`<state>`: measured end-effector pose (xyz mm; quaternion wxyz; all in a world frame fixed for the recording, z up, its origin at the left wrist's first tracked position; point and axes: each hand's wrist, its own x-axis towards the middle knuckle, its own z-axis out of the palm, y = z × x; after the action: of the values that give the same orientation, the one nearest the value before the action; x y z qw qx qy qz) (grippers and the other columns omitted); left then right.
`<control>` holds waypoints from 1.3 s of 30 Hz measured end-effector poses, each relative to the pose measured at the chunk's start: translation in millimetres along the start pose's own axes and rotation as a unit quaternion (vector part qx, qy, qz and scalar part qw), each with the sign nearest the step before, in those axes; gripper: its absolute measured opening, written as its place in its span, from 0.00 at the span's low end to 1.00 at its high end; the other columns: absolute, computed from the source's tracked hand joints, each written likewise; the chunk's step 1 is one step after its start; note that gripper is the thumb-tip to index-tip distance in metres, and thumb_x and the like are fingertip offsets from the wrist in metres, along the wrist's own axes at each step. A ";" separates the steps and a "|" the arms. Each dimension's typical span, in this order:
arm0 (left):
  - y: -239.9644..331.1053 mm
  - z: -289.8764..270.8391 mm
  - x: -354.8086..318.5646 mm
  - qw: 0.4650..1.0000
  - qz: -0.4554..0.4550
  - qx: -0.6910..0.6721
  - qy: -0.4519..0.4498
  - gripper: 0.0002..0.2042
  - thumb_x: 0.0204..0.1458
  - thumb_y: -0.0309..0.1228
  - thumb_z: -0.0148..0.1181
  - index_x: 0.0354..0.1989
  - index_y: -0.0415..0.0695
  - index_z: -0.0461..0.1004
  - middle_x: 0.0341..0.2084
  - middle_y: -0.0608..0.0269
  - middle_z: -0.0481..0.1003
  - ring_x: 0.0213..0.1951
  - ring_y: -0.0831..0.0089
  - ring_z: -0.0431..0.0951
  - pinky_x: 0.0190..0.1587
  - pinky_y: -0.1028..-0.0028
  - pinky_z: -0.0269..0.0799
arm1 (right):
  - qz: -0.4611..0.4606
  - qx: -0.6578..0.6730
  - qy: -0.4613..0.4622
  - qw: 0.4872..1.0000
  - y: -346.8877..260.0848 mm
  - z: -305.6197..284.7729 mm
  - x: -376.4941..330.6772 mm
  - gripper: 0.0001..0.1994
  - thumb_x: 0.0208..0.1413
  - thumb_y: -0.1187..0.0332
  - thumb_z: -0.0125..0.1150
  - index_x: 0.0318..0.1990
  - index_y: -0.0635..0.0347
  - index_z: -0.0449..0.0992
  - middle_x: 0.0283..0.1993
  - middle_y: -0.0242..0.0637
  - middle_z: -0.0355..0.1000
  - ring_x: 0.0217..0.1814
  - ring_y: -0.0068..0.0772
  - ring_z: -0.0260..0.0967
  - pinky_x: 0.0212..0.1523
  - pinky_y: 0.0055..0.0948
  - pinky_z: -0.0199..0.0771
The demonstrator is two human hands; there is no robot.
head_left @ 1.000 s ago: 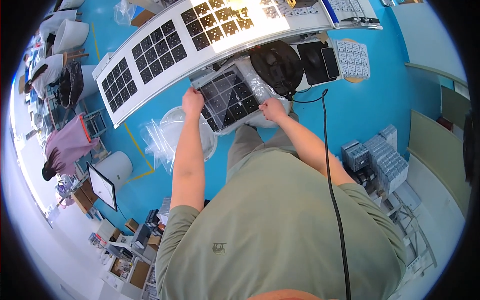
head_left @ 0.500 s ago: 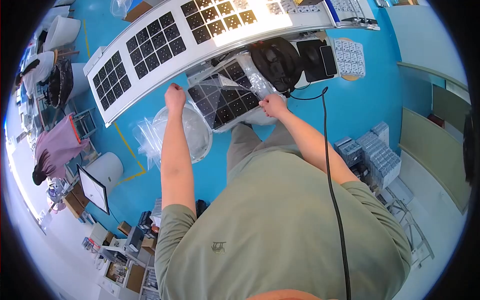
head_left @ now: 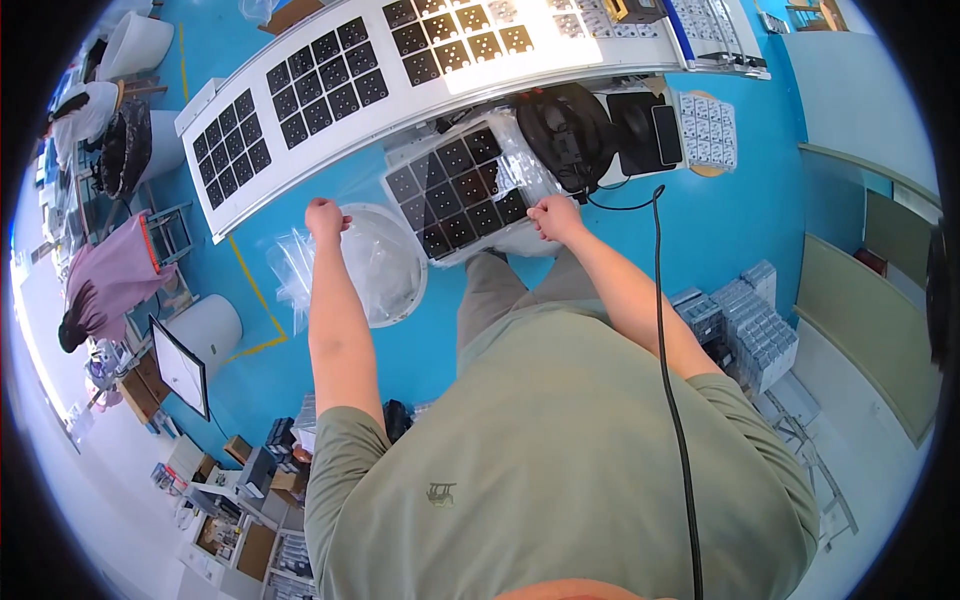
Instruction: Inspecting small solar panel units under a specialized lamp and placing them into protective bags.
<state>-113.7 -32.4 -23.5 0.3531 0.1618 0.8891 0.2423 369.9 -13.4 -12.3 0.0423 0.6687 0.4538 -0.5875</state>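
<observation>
A shallow tray of black square pieces, each with small light dots, sits in front of me below the long bench. Thin clear plastic film lies over it, its darker diagonal edge crossing the squares. My left hand is closed, out to the left above a round white bin; a faint stretch of the film seems to run from it to the tray. At the tray's right front corner my right hand is pinched closed on the film. The fingertips of both hands are too small to make out fully.
Several blocks of black squares lie on the long white bench. The round bin has clear plastic bags in it. A black backpack and a phone rest right of the tray. A black cable hangs past my right arm.
My left hand has moved left and slightly nearer to me. My right hand has shifted a little right and nearer. The folded film over the tray has drawn flatter, and more squares show plainly.
</observation>
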 end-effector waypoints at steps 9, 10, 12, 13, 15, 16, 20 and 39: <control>-62.9 -94.5 74.5 0.967 -0.074 -0.198 0.144 0.12 0.63 0.25 0.50 0.52 0.34 0.65 0.35 0.48 0.76 0.23 0.57 0.82 0.19 0.66 0.81 | 0.030 -0.026 -0.003 0.999 -8.2 -0.3 0.0 0.13 0.62 0.63 0.61 0.33 0.65 0.79 0.26 0.37 0.78 0.22 0.27 0.75 0.23 0.30 0.77; -70.3 -108.1 72.9 0.966 -0.064 -0.194 0.157 0.11 0.63 0.25 0.50 0.52 0.35 0.65 0.34 0.48 0.76 0.23 0.58 0.82 0.19 0.66 0.82 | 0.029 -0.035 -0.002 0.999 -8.4 -0.6 0.3 0.13 0.62 0.63 0.61 0.34 0.65 0.79 0.26 0.37 0.78 0.22 0.27 0.75 0.23 0.30 0.77; -85.9 -143.9 63.7 0.963 -0.038 -0.187 0.189 0.10 0.63 0.24 0.50 0.50 0.36 0.66 0.33 0.49 0.75 0.23 0.60 0.82 0.20 0.65 0.83 | 0.029 -0.044 -0.006 0.999 -8.6 -1.2 1.3 0.13 0.63 0.63 0.61 0.34 0.66 0.79 0.26 0.37 0.77 0.22 0.27 0.75 0.22 0.29 0.77; -94.8 -162.9 55.0 0.965 -0.042 -0.155 0.207 0.07 0.64 0.25 0.51 0.46 0.36 0.69 0.34 0.52 0.75 0.29 0.61 0.82 0.29 0.65 0.83 | 0.022 -0.036 -0.012 0.999 -8.1 -1.6 1.1 0.13 0.63 0.63 0.60 0.35 0.66 0.79 0.26 0.36 0.77 0.22 0.27 0.75 0.22 0.29 0.76; -111.6 -207.0 28.6 0.967 0.021 -0.026 0.253 0.07 0.64 0.27 0.52 0.44 0.36 0.70 0.35 0.54 0.76 0.36 0.63 0.81 0.38 0.66 0.80 | 0.015 -0.027 -0.023 0.999 -7.9 -1.9 1.2 0.13 0.63 0.64 0.60 0.35 0.66 0.79 0.26 0.36 0.77 0.22 0.27 0.75 0.22 0.29 0.76; -115.2 -226.6 13.1 0.965 0.017 0.034 0.259 0.07 0.64 0.28 0.53 0.43 0.36 0.71 0.36 0.55 0.76 0.39 0.64 0.81 0.43 0.66 0.78 | 0.021 -0.018 -0.027 0.999 -7.7 -1.9 1.0 0.13 0.63 0.64 0.60 0.35 0.67 0.79 0.26 0.36 0.76 0.22 0.27 0.75 0.22 0.29 0.76; -118.0 -265.6 -88.8 0.928 0.181 0.042 0.324 0.07 0.64 0.27 0.53 0.41 0.36 0.74 0.40 0.55 0.77 0.48 0.63 0.77 0.53 0.66 0.70 | 0.008 -0.015 -0.038 0.999 -7.7 -3.3 0.6 0.12 0.64 0.64 0.60 0.34 0.65 0.78 0.25 0.34 0.74 0.20 0.26 0.72 0.20 0.28 0.75; -235.1 -71.0 -93.0 0.895 0.057 0.440 -0.043 0.17 0.62 0.36 0.49 0.53 0.41 0.73 0.64 0.52 0.65 0.71 0.51 0.57 0.65 0.41 0.60 | 0.074 -0.049 -0.121 0.989 -37.9 -18.1 -29.3 0.12 0.63 0.63 0.58 0.40 0.65 0.78 0.33 0.38 0.79 0.27 0.26 0.76 0.24 0.25 0.73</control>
<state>-126.3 -292.8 -55.7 0.2696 0.3612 0.8780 -0.1613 361.5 3.1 35.4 0.1730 0.6216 0.4228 -0.6363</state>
